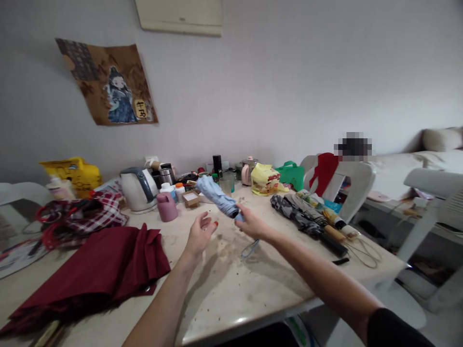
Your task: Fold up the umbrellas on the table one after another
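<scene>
In the head view my right hand (pixel 250 223) is closed around the handle of a light blue folding umbrella (pixel 216 195), which is furled and points up and to the left above the table. Its wrist cord (pixel 250 248) hangs below the hand. My left hand (pixel 201 234) is a little to the left of the umbrella, apart from it, with loosely bent fingers and nothing held. A dark red umbrella (pixel 104 270), loosely folded, lies on the table at the left. Several furled umbrellas, one of them black and grey (pixel 300 219), lie side by side at the right.
Along the wall stand a white kettle (pixel 139 189), a pink jug (pixel 167 207), small bottles, cups, a yellow bag (pixel 265 179) and a green bag (pixel 292 176). Checked cloth (pixel 96 212) lies at the left. White chairs (pixel 356 185) and a person's head (pixel 353 146) are at the right.
</scene>
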Demonstrator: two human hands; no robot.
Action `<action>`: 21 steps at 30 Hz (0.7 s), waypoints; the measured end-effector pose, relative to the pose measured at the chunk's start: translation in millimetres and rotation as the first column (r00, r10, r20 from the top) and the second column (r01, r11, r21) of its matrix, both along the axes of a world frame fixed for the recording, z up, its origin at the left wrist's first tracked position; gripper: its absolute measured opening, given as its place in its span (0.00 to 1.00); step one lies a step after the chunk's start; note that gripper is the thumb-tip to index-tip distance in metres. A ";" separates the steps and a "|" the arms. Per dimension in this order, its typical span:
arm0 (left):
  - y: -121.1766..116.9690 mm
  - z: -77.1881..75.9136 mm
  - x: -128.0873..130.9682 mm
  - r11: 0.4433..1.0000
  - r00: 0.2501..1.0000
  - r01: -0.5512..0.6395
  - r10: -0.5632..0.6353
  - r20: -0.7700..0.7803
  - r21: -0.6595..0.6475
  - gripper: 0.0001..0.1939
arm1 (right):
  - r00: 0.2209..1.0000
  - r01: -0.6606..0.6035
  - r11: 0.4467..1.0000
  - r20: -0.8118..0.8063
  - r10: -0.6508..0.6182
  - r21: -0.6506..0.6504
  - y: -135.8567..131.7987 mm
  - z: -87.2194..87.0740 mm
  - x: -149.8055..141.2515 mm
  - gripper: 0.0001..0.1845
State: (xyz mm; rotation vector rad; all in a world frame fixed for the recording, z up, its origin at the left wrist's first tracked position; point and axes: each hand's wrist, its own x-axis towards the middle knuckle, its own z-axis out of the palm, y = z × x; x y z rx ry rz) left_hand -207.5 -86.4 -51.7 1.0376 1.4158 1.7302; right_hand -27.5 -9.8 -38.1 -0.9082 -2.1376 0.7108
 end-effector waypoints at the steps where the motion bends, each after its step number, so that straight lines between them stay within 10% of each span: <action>1: -0.2 -0.1 -1.5 1.000 0.999 -0.011 0.010 -0.039 -0.021 0.28 | 0.994 0.074 0.996 0.075 -0.078 0.055 6.1 5.0 15.8 0.31; 12: 4.4 -9.4 -1.4 0.997 0.974 0.057 -0.045 -0.220 0.049 0.18 | 0.479 0.553 0.758 0.613 -0.629 0.346 35.4 8.3 203.8 0.24; 17: 2.8 -8.0 0.3 1.000 0.907 0.025 -0.023 -0.421 -0.001 0.18 | 0.441 0.456 0.809 0.695 -0.568 0.372 32.9 4.4 220.4 0.22; 21: -24.2 24.4 -3.1 1.000 0.753 0.016 0.004 -0.658 0.025 0.21 | 0.377 0.437 0.697 0.589 -0.715 0.568 29.8 6.7 206.2 0.23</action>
